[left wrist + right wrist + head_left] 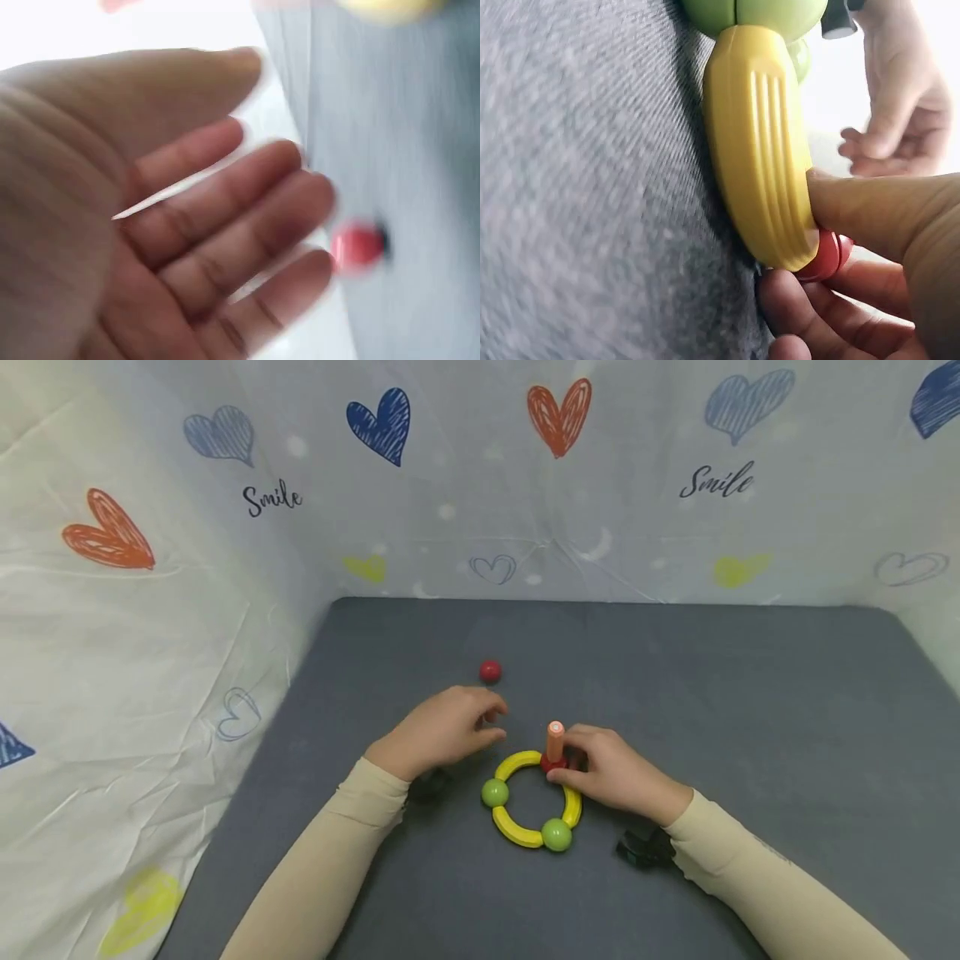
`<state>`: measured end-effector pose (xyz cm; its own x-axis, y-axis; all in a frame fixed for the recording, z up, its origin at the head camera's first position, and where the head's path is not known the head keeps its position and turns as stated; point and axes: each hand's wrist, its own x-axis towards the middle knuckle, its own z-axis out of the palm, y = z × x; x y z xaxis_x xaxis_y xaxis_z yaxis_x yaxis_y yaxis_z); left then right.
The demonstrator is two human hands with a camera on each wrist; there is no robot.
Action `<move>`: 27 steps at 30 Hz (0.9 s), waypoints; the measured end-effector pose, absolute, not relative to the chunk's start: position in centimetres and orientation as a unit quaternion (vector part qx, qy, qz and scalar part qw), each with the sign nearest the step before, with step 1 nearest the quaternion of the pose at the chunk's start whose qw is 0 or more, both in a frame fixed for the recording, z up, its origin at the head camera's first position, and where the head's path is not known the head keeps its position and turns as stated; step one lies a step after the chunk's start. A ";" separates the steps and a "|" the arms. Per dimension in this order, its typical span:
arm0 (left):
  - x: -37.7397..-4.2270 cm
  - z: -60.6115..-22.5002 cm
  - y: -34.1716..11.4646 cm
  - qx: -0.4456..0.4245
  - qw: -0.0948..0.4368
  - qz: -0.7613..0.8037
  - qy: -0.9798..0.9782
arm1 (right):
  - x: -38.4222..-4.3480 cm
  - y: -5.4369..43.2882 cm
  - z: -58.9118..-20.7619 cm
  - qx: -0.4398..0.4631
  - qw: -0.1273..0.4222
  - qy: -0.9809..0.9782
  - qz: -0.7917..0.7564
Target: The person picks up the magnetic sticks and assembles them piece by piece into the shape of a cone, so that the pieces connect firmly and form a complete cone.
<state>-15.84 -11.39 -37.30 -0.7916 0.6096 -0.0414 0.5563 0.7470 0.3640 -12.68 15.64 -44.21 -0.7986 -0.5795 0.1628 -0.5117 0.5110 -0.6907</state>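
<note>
A ring made of yellow curved pieces, green balls and a red ball lies on the grey table. An orange rod stands upright at the red ball. With thumb and fingers my right hand grips the ring there; in the right wrist view the thumb is at the yellow piece, with fingertips by its end and the red ball. My left hand holds nothing, fingers loosely bent, left of the rod. Beyond it sits a loose red ball.
The grey tabletop stretches to both sides and behind the ring. A white sheet printed with hearts and "Smile" hangs at the back and left. A dark wrist device is under the right wrist.
</note>
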 end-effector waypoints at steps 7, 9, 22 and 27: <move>-17.5 -36.5 -15.9 0.188 0.120 0.109 0.969 | -13.2 15.8 -44.1 -0.299 0.048 0.877 -0.373; -17.7 -36.4 -16.8 0.166 0.132 0.110 0.971 | -13.3 15.8 -44.1 -0.292 0.045 0.882 -0.368; -17.8 -37.2 -17.1 0.072 0.202 0.093 0.972 | -13.4 16.5 -44.5 -0.229 0.041 0.892 -0.388; -17.7 -37.6 -16.4 0.090 0.211 0.103 0.968 | -13.5 16.5 -44.5 -0.219 0.044 0.881 -0.417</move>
<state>-17.72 -16.43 -37.58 -0.8950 0.2183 -0.3890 0.1317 0.9625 0.2370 -13.47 16.52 -44.54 -0.9007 -0.4214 0.1054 -0.3489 0.5572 -0.7536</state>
